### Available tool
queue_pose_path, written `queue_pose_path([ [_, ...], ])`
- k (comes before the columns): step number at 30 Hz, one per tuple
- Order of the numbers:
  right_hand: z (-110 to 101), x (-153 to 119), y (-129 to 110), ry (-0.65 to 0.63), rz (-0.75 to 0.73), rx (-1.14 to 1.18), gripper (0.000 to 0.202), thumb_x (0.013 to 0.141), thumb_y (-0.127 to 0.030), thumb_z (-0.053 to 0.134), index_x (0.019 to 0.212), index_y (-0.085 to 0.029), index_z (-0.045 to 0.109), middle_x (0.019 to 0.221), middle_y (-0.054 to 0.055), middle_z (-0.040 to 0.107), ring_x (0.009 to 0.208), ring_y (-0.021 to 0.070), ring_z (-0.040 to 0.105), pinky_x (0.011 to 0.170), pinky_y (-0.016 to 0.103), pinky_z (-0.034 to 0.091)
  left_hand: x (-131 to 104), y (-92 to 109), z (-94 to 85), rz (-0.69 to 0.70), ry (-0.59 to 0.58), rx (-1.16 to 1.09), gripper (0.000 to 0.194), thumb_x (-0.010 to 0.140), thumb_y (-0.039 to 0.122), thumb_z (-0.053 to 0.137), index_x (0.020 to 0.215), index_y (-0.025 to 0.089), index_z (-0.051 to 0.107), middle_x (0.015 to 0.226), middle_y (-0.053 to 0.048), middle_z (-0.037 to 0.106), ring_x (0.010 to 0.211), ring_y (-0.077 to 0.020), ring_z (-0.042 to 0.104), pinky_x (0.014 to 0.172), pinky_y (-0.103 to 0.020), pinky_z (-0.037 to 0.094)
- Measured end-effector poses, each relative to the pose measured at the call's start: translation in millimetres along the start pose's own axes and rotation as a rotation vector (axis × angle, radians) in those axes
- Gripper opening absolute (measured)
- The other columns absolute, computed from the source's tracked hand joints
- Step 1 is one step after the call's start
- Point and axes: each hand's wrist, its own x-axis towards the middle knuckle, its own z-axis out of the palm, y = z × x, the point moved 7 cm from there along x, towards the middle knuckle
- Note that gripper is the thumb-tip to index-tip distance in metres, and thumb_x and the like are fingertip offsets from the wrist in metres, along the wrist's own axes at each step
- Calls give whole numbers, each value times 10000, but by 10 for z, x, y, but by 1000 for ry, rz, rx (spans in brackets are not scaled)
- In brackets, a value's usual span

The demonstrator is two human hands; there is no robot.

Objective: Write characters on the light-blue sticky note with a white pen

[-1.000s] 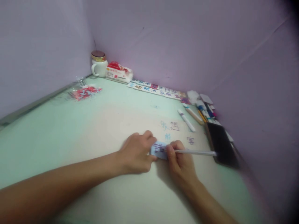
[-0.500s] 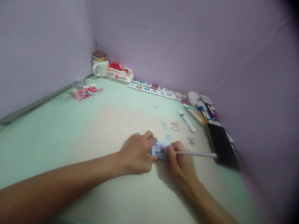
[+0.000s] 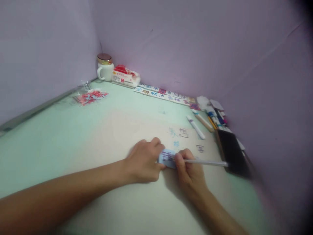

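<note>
My left hand (image 3: pixel 145 161) is closed on the left end of a small light-blue piece (image 3: pixel 168 158), thumb and fingers at its edges. A dark purple character is marked on its face. From the other side my right hand (image 3: pixel 189 169) grips a slim silvery pen-like tool (image 3: pixel 207 162), its shaft pointing right. The tool's tip is hidden behind my fingers, at the right end of the piece. Both hands rest low over the pale work surface (image 3: pixel 117 137). Just beyond them, several characters (image 3: pixel 183 132) in blue and purple are written on that surface.
Behind my right hand lie a white marker (image 3: pixel 195 127) and a black phone-like slab (image 3: pixel 232 151). Along the back wall run rows of character tiles (image 3: pixel 161 94), a tissue pack (image 3: pixel 126 76) and a lidded white mug (image 3: pixel 105 68). Red and blue scraps (image 3: pixel 91 97) lie at left.
Almost nothing differs. The shaft of the tool in my right hand has tipped very slightly, its far end a little lower; my left hand keeps its place.
</note>
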Motion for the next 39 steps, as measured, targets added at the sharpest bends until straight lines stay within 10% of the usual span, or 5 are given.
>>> queue_pose_path([
  [15,-21,4,1,-27,-68,-47,261,917,-289,389,665,-224,393,524,-59,405,463,115,397,454,248,297,2,-3,-12,-5,7,13,350,753,362,615,1066,222,545,1032,-40,559,753,-213,575,719,-375,468],
  [23,-139,60,495,283,458,634,306,832,-464,512,668,-218,433,453,-96,360,359,80,315,333,199,259,2,-25,-33,-28,-4,1,351,757,379,601,1077,240,558,1080,-31,557,747,-209,567,703,-367,469],
  [32,-91,191,563,248,472,816,317,718,-477,603,655,-198,463,423,-109,364,332,42,296,292,141,218,17,-42,-38,-24,20,15,364,758,366,619,1088,222,568,1099,-34,568,855,-216,606,766,-336,469],
  [39,-46,187,599,203,469,796,269,905,-357,521,740,-146,525,510,-100,410,343,21,320,308,141,250,-18,-25,-79,25,25,2,338,768,349,612,1072,207,574,1089,-41,567,893,-212,607,784,-324,469],
])
